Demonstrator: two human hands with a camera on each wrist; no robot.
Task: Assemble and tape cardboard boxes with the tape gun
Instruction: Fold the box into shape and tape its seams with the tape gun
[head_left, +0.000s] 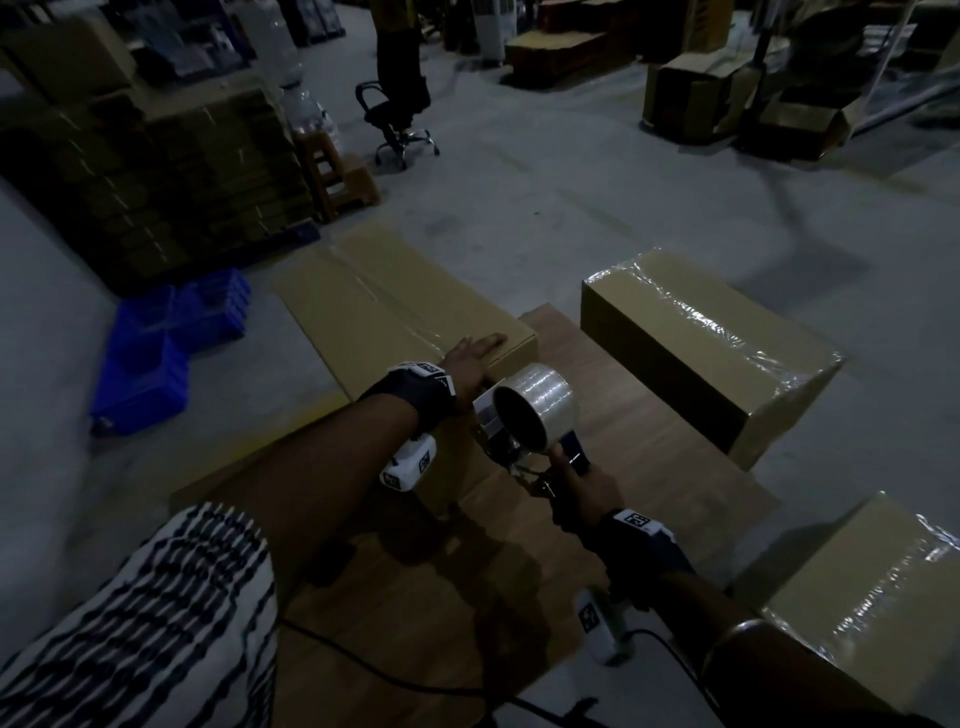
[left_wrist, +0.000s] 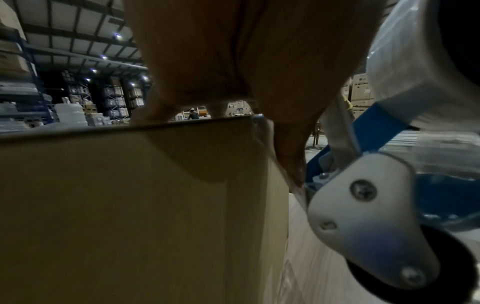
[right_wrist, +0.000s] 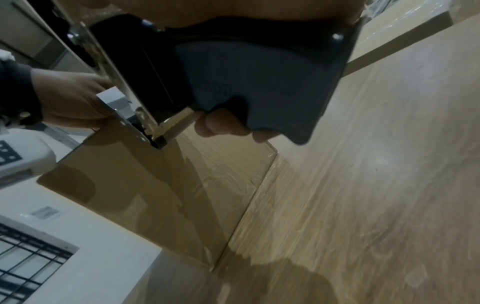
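Note:
A long cardboard box (head_left: 395, 306) lies on the wooden table (head_left: 649, 467), with a clear tape strip down its top. My left hand (head_left: 470, 358) rests flat on the box's near end, fingers straight. The left wrist view shows that palm (left_wrist: 233, 61) on the box's top edge (left_wrist: 130, 185). My right hand (head_left: 582, 488) grips the handle of the tape gun (head_left: 530, 415), which carries a clear tape roll and hovers just right of the box's near end. In the right wrist view my fingers (right_wrist: 221, 125) curl round the dark handle (right_wrist: 259, 82), with the box end (right_wrist: 155, 195) below.
Two taped boxes stand at the right, one (head_left: 706, 343) at the table's far edge and one (head_left: 872, 597) near my right arm. Blue bins (head_left: 166, 343) and stacked flat cartons (head_left: 156, 171) sit left. An office chair (head_left: 395, 114) stands behind. A cable (head_left: 363, 670) crosses the near table.

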